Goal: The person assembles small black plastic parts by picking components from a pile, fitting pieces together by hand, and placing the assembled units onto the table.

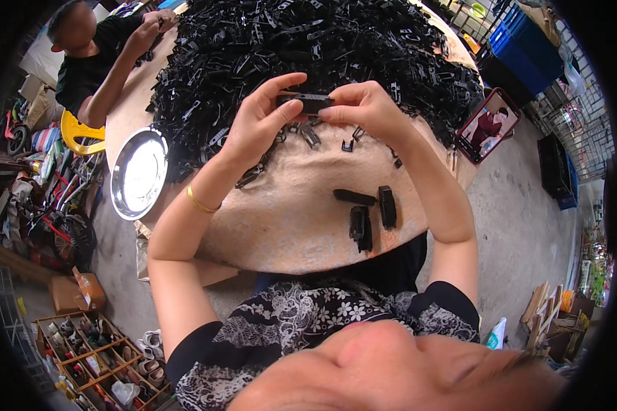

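Between my two hands, above the near edge of the pile, is a small black plastic piece (313, 103), long and roughly rectangular. My left hand (262, 118) pinches its left end between thumb and fingers, with the index finger raised. The fingers of my right hand (367, 111) are closed on its right end. Behind and below it spreads a big heap of black plastic parts (253, 48). Nearer to me on the table lie several black pieces: a slim one (355, 197), an upright-looking block (387, 207) and a small cluster (360, 229).
The round table (274, 240) has a tan cover. A shiny metal tray (140, 175) sits at its left edge, and a phone (488, 127) stands at the right. Across the left side, another person (96, 61) handles something small by a yellow stool (82, 133). Blue crates (528, 51) stand far right.
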Action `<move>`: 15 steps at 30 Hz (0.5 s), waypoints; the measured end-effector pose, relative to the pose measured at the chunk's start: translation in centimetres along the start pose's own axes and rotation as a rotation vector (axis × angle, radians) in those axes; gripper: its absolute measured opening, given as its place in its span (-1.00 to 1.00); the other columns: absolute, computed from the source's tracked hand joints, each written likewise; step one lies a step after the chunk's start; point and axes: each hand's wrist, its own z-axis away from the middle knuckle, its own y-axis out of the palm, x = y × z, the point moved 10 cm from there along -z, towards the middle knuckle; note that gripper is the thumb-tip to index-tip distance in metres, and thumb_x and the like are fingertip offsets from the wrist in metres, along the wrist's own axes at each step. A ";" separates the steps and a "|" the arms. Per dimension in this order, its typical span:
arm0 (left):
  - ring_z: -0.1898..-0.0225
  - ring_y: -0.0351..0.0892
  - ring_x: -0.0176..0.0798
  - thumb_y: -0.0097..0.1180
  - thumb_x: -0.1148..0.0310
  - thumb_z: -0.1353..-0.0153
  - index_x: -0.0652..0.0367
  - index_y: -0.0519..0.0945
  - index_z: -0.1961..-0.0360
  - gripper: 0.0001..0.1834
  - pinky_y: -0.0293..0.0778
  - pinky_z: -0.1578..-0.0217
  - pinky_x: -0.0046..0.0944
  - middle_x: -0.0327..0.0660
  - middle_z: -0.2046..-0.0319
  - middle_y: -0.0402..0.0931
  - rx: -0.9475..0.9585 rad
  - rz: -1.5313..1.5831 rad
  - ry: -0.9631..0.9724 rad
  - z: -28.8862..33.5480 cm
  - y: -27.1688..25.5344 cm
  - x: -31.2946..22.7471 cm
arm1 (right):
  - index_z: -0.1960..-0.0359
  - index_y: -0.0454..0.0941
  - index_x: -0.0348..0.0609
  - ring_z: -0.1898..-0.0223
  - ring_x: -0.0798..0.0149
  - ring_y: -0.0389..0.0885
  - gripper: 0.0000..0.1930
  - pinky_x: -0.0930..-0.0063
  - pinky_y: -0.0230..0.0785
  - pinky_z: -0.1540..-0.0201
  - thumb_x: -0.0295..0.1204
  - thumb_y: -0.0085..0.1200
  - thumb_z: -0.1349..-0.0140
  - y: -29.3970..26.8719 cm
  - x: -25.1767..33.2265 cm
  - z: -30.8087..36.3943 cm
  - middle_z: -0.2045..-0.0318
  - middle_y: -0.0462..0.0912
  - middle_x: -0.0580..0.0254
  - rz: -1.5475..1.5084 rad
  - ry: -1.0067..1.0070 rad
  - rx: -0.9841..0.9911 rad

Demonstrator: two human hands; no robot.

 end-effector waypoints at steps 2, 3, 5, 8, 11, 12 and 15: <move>0.19 0.49 -0.37 0.00 0.45 -0.21 0.33 0.30 -0.10 -0.57 0.48 0.12 -0.36 -0.15 0.20 0.47 0.002 0.026 -0.010 0.0 0.1 0.1 | 0.43 0.63 -0.23 0.61 0.62 0.36 -0.82 0.73 0.14 0.57 -0.37 0.24 0.00 -0.3 0.1 0.2 0.65 0.53 0.45 -0.046 0.004 -0.056; 0.16 0.50 -0.34 -0.02 0.44 -0.23 0.33 0.30 -0.10 -0.58 0.49 0.10 -0.31 -0.11 0.16 0.47 0.004 0.052 -0.021 -0.1 0.1 0.1 | 0.43 0.63 -0.23 0.61 0.62 0.36 -0.82 0.73 0.14 0.57 -0.37 0.24 0.00 -0.5 0.4 0.4 0.65 0.53 0.45 -0.046 0.003 -0.056; 0.16 0.49 -0.34 -0.02 0.45 -0.22 0.33 0.32 -0.07 -0.61 0.49 0.10 -0.31 -0.12 0.17 0.47 0.014 0.143 -0.081 0.2 0.8 0.4 | 0.42 0.62 -0.25 0.59 0.62 0.39 -0.81 0.72 0.21 0.54 -0.36 0.22 -0.02 -0.9 1.5 0.7 0.64 0.55 0.42 0.112 0.013 -0.039; 0.16 0.47 -0.37 -0.02 0.49 -0.20 0.34 0.41 0.07 -0.73 0.45 0.10 -0.37 -0.19 0.22 0.47 0.181 -0.037 -0.176 0.9 3.0 1.5 | 0.35 0.59 -0.28 0.52 0.58 0.44 -0.83 0.68 0.28 0.49 -0.45 0.19 -0.03 -1.9 1.7 1.3 0.49 0.61 0.34 0.168 0.040 0.120; 0.16 0.46 -0.36 0.07 0.48 -0.13 0.31 0.48 0.16 -0.76 0.38 0.08 -0.36 -0.20 0.21 0.50 0.496 -0.314 -0.209 2.9 7.0 3.5 | 0.27 0.58 -0.25 0.50 0.50 0.48 -0.72 0.60 0.35 0.46 -0.47 0.23 0.08 -2.2 2.1 2.0 0.42 0.62 0.27 0.590 -0.106 0.204; 0.16 0.47 -0.33 0.08 0.47 -0.12 0.29 0.49 0.16 -0.75 0.38 0.07 -0.33 -0.19 0.19 0.50 0.570 -0.388 -0.166 3.6 7.8 3.5 | 0.26 0.58 -0.19 0.49 0.41 0.51 -0.66 0.55 0.38 0.43 -0.48 0.25 0.18 -1.8 1.4 2.1 0.41 0.61 0.24 0.698 -0.083 0.228; 0.16 0.49 -0.24 0.13 0.46 -0.07 0.21 0.55 0.19 -0.77 0.38 0.09 -0.25 -0.18 0.19 0.54 0.697 -0.492 -0.090 4.3 9.8 3.3 | 0.30 0.59 -0.16 0.37 0.15 0.58 -0.70 0.36 0.42 0.29 -0.54 0.17 0.19 -0.8 -0.4 2.5 0.36 0.61 0.13 1.019 -0.115 0.206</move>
